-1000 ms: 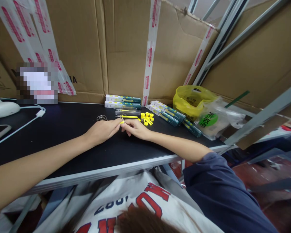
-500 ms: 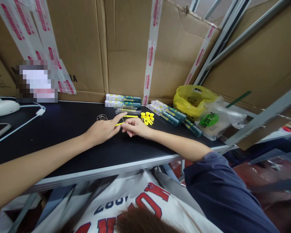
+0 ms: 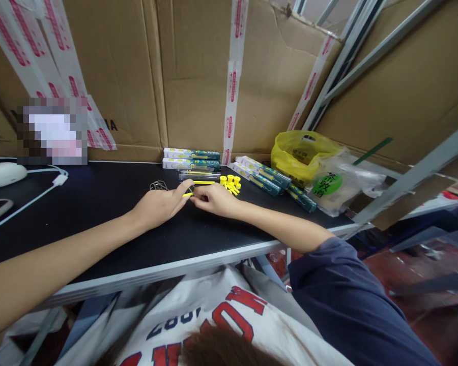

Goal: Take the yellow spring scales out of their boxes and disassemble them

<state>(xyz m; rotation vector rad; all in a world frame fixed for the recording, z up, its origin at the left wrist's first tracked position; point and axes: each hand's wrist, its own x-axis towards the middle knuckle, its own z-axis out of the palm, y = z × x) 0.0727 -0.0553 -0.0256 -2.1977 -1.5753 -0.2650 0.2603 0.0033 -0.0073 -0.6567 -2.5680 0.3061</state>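
Observation:
My left hand (image 3: 158, 207) is closed on a thin yellow stick (image 3: 188, 194), whose end sticks out between thumb and forefinger. Right beside that end, my right hand (image 3: 217, 200) has its thumb and fingertips pinched together. What lies in this pinch is too small and too hidden to make out. Behind the hands is another yellow rod (image 3: 203, 182), on the black tabletop. Several small yellow parts with round ends (image 3: 231, 183) are heaped past my right hand. Thin metal wire loops (image 3: 158, 186) lie behind my left hand.
Clear tubes (image 3: 199, 176) lie before stacked slim boxes (image 3: 191, 163); more boxes (image 3: 257, 175) rest to the right. A yellow plastic bag (image 3: 295, 157) and a clear bag (image 3: 330, 190) stand at the right. A white cable (image 3: 30, 203) crosses the left side. Cardboard (image 3: 198, 91) walls the back.
My right hand's fingers have curled in and turned at the stick's end. The thin wire seen between the hands is now mostly hidden. My left hand keeps its hold; the view shifts slightly.

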